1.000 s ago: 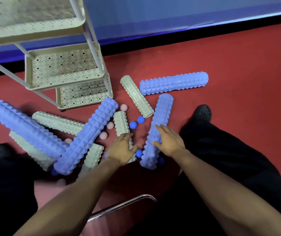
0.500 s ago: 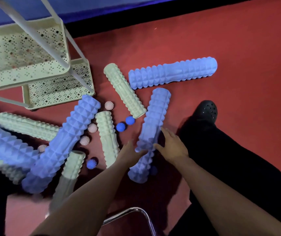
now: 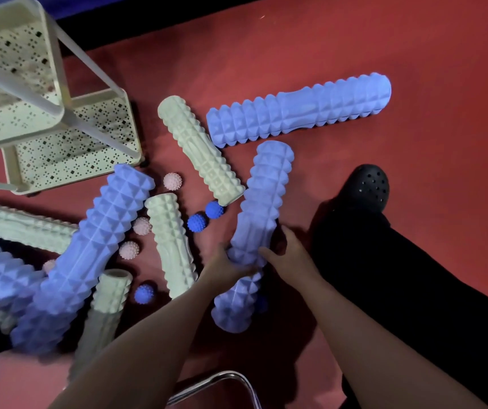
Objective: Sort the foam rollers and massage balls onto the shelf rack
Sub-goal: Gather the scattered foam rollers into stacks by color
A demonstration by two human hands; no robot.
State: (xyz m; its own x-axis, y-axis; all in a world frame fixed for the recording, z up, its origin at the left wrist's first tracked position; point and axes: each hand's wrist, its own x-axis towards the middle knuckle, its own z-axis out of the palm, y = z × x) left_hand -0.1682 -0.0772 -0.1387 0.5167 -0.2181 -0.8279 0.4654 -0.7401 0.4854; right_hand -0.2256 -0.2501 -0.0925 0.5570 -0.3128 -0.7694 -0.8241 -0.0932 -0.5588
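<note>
Beside the held blue roller (image 3: 262,208) lie blue balls (image 3: 197,222), cream rollers (image 3: 201,150).

Floor (image 3: 355,48): red matting — lying flat, filling most of the view.
Wall base (image 3: 160,13): dark strip running along the top edge, with a blue band showing above it.
Chair frame (image 3: 225,379): chrome tubing — curving in at the bottom edge.
</note>
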